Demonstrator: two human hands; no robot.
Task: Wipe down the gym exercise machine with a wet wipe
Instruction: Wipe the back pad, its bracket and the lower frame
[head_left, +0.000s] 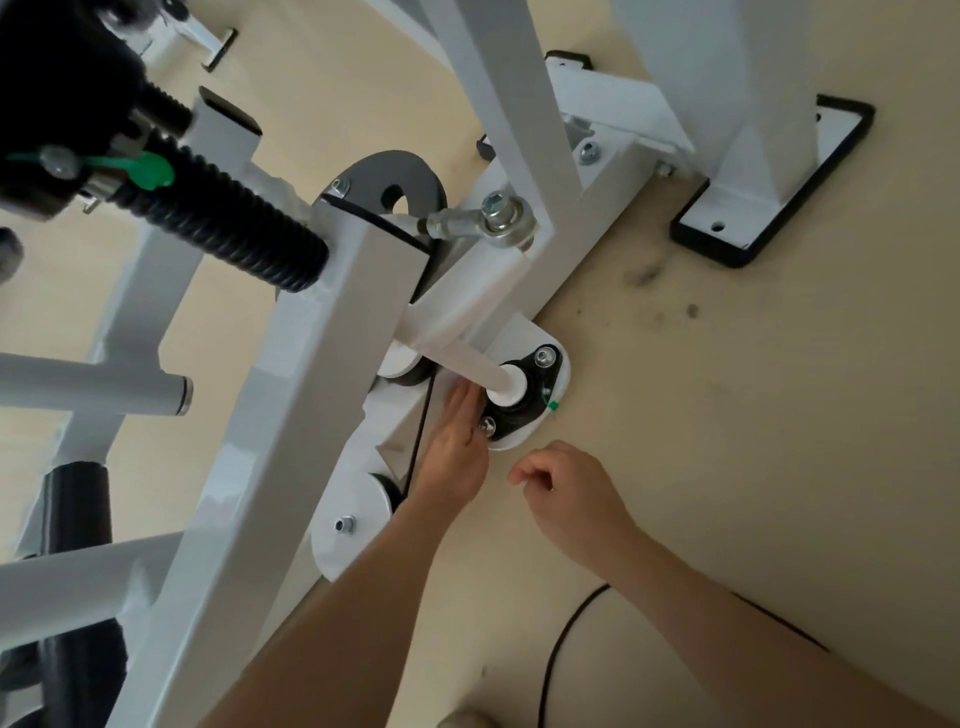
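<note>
looking down at a white gym machine (311, 364) on a beige floor (727, 415). the left hand (457, 441) lies flat, fingers straight, on its white base plate (535, 332), fingertips beside a black bearing mount (522, 410). the right hand (566, 488) hovers just right of it, apart, loosely curled, holding nothing (any wipe under the left palm is hidden). a black cable (558, 639) lies between the forearms.

A gym – seen from close over a piece of training equipment.
The exercise machine (332, 322) is a white-painted steel frame with bolted joints, a ribbed black grip (223, 208), a pulley (363, 499) and a thin black belt (420, 436) – its rubber-edged foot plates (753, 208) stand on a plain, scuffed beige floor (727, 415).
</note>
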